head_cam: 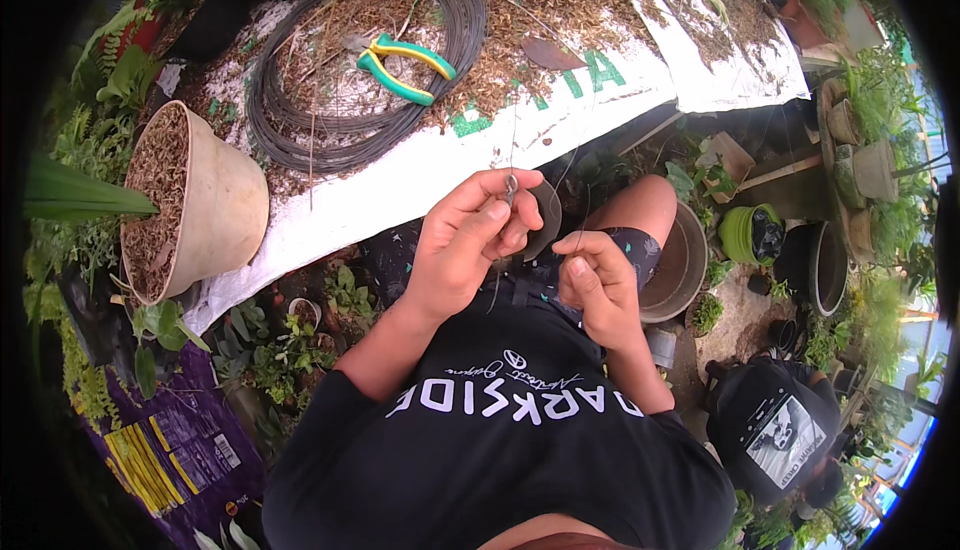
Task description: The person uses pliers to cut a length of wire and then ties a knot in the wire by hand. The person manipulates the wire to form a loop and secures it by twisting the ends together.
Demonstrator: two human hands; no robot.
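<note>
Before my chest, my left hand [474, 238] pinches a small twisted wire loop [511, 188] between thumb and forefinger. Thin wire runs up from the loop, and a tail hangs below the hand. To the right and slightly lower, my right hand [598, 280] closes its thumb and fingers on a thin wire [587, 208]. A coil of dark wire [469, 39] lies beyond the hands on white woven sacking [420, 193]. Pliers with green and yellow handles [405, 83] rest across the coil's right side, their jaws inside the ring.
A tilted beige pot [225, 201] filled with fibrous material stands left. Brown shreds and a dry leaf [551, 53] lie on the sacking. At right are a lime-green pot [742, 235], an empty round pot [679, 272] and another person [772, 422] in dark clothing.
</note>
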